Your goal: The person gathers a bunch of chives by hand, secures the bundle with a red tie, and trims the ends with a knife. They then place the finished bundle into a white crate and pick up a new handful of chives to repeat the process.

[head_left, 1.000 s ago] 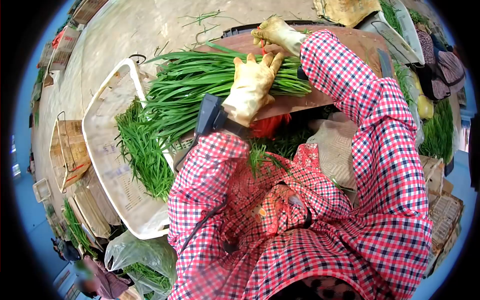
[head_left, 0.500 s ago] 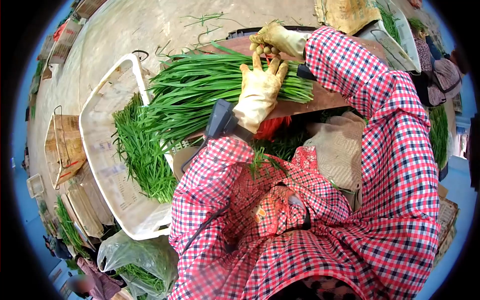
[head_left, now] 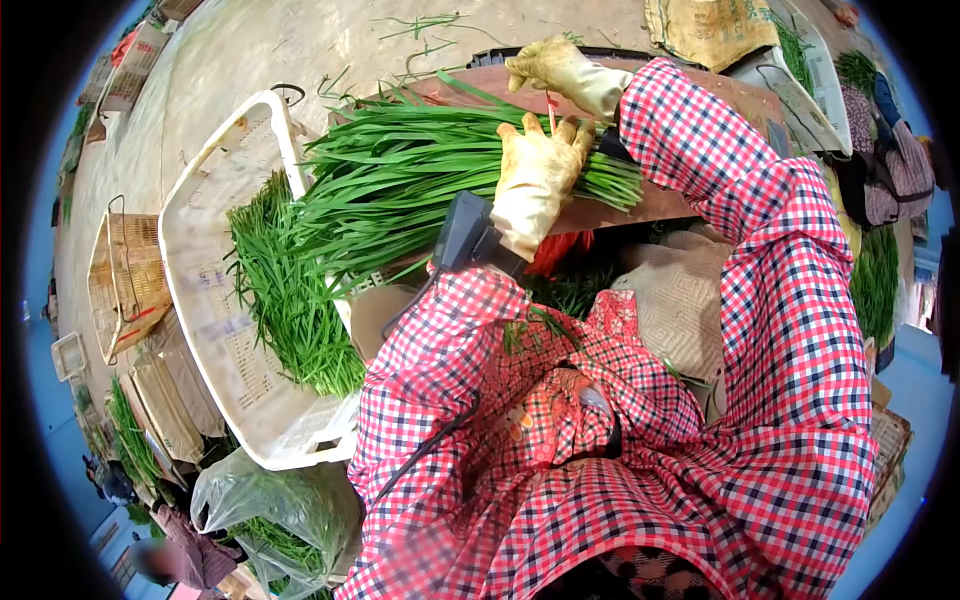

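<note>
A large bunch of long green leafy stalks (head_left: 400, 185) lies across a reddish-brown board (head_left: 655, 200). My left hand (head_left: 540, 180), in a pale yellowish glove, rests on the bunch near its cut ends, fingers spread. A thin red tie (head_left: 551, 112) rises between its fingers towards my right hand (head_left: 565, 72). That hand wears a similar stained glove, and its fingers are curled round the tie's upper end just beyond the bunch; the exact grip is partly hidden.
A white plastic basket (head_left: 215, 375) with more green stalks stands at the left. Below it is a clear plastic bag (head_left: 310, 505) of greens. A yellowish sack (head_left: 705, 30) and a white crate (head_left: 825, 110) are at the upper right. Another person (head_left: 890, 165) is at the far right.
My right hand has lifted slightly off the bunch, and more of the red tie shows upright. My left hand appears a little further right and lower in view.
</note>
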`<state>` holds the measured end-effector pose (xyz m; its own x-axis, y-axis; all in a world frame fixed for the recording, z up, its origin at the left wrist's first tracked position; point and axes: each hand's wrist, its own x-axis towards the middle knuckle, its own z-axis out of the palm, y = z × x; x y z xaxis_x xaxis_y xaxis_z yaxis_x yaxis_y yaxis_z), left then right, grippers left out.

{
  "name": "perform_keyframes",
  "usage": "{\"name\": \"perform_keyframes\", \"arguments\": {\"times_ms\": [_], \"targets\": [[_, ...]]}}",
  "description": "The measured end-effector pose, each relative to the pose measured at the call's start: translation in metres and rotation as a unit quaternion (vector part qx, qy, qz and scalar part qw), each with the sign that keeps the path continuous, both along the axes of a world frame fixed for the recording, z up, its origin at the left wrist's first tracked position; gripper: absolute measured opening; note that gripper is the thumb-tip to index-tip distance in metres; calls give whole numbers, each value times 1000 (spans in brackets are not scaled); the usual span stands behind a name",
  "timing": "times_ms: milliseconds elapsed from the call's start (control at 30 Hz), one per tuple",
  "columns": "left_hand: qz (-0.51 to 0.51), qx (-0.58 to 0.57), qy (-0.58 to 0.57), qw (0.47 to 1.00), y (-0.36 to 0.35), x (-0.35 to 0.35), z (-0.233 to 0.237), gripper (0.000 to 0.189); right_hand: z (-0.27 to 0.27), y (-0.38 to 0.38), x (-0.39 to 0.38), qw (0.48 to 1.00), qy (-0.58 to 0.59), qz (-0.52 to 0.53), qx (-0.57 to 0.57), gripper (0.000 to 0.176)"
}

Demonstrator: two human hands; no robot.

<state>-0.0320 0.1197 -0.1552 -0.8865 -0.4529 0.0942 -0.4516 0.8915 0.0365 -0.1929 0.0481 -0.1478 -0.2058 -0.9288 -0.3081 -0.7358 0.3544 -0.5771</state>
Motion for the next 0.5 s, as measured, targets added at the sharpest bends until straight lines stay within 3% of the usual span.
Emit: {"name": "perform_keyframes", "arguments": {"times_ms": [167, 200, 267, 333, 367, 400, 500], "targets": [[-39, 80, -57, 994, -2, 10, 18, 80, 63, 53, 47, 991, -85, 15, -103, 27], [-51, 54, 7, 997, -4, 14, 4, 76, 73, 69, 54, 990, -96, 46, -95, 27], [-75, 230, 231, 942, -16, 13, -25, 73, 66, 88, 65, 984, -96, 37, -147, 22], [-78, 169, 143, 972, -13, 11, -6, 76, 54, 83, 53, 973, -87, 13, -214, 22], [-57, 108, -68, 990, -13, 9, 27, 79, 36, 63, 32, 966, -71, 9, -247, 21], [-60, 125, -60, 989, -16, 5, 32, 86, 22, 35, 20, 945, -199, -130, -227, 24], [-37, -1, -16, 999, -11, 5, 23, 93, -19, -1, -41, 965, -220, -99, -99, 26]]}}
